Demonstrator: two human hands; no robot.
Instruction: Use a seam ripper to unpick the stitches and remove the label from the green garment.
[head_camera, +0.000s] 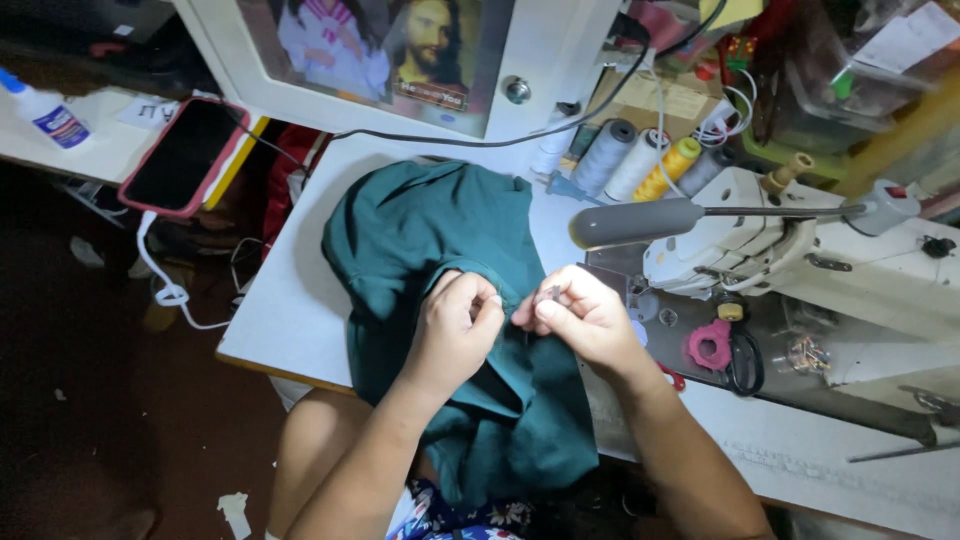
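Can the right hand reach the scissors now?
Probably yes: the scissors lie uncovered on the table just beside the right hand, nothing between them, though its fingers now pinch the green cloth.

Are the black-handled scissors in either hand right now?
No: the scissors lie on the machine bed beside the pink ring, while the left hand and right hand pinch the green fabric.

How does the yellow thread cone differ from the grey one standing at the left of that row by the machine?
The yellow thread cone is bright yellow; the grey thread cone is dull grey. The yellow one looks slimmer and sits nearer the sewing machine, while the grey one looks bulkier and stands further left. Both lean the same way on the white table, beyond the green fabric.
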